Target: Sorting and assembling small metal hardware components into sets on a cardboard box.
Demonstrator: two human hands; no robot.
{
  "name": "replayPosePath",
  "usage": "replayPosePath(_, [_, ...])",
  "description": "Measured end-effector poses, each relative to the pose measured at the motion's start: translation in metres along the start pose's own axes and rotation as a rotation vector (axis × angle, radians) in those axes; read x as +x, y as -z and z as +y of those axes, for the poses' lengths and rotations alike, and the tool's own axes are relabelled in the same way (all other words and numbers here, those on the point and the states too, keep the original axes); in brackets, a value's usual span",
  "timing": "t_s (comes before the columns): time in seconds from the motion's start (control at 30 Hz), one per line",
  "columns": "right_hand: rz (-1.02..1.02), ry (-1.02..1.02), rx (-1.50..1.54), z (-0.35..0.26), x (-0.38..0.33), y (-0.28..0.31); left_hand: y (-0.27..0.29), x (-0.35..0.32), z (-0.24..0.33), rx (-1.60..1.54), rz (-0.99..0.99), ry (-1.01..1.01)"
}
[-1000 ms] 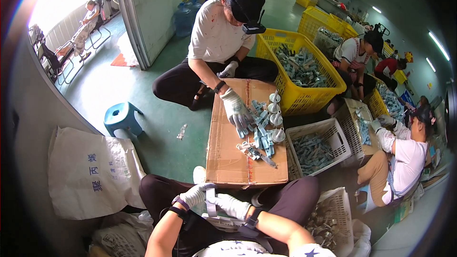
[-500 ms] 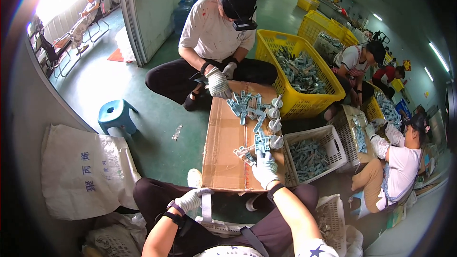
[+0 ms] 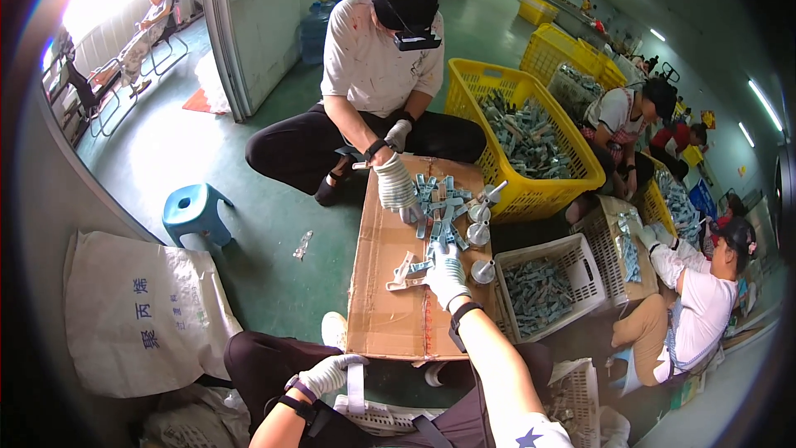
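Observation:
A cardboard box (image 3: 390,319) stands before me with a pile of light blue plastic clips (image 3: 435,199) on it. My right hand (image 3: 448,276), in a striped white glove, lies against the near side of the pile, fingers stretched over the clips. Just left of it are pale beige clips (image 3: 405,274). My left hand (image 3: 326,376), gloved too, is closed at the box's near left edge, with a white strip (image 3: 356,390) hanging under its fingertips. Along the right edge stand several pale round pieces (image 3: 483,271) with pointed stems. A co-worker's gloved hand (image 3: 396,187) touches the pile from across.
On the right are a yellow crate (image 3: 531,195) and a white basket (image 3: 590,270) of clips. Another basket (image 3: 584,398) sits by my right knee. A blue stool (image 3: 195,207) and a white sack (image 3: 149,315) stand left. Other people sit further right.
My right hand has moved away from me, and the clips beside it have shifted toward the pile. The co-worker's hand has come down onto the clips. My left hand stays at the edge.

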State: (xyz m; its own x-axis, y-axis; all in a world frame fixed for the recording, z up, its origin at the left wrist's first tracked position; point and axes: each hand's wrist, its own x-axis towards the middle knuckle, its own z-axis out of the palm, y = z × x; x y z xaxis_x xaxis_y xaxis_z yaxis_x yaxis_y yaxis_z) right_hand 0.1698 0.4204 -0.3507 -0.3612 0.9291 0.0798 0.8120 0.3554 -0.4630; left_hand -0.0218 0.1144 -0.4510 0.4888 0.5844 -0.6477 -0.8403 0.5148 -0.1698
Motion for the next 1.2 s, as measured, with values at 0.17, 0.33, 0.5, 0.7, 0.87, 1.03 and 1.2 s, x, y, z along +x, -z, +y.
replayPosePath(0.17, [0.109, 0.135, 0.197, 0.008, -0.024, 0.0, -0.006, 0.002, 0.003, 0.03, -0.03, -0.047])
replayPosePath(0.33, [-0.364, 0.384, 0.019, -0.033, -0.052, 0.001, -0.007, -0.005, 0.0, 0.181, -0.011, -0.127])
replayPosePath(0.5, [-0.157, 0.534, -0.271, -0.015, -0.033, -0.007, -0.058, -0.027, -0.014, 0.225, 0.093, -0.139])
replayPosePath(0.7, [-0.116, 0.315, 0.021, -0.017, -0.066, 0.042, -0.077, -0.05, -0.023, 0.331, 0.131, -0.169])
replayPosePath(0.87, [-0.149, 0.114, 0.153, 0.015, -0.096, 0.052, -0.071, -0.051, -0.021, 0.422, 0.125, -0.183])
replayPosePath(1.03, [0.001, 0.163, 0.238, 0.058, -0.1, 0.046, -0.05, -0.029, -0.012, 0.393, 0.032, -0.192])
replayPosePath(1.2, [-0.052, -0.08, 0.677, 0.062, -0.093, 0.044, -0.033, -0.018, -0.006, 0.48, 0.02, -0.27])
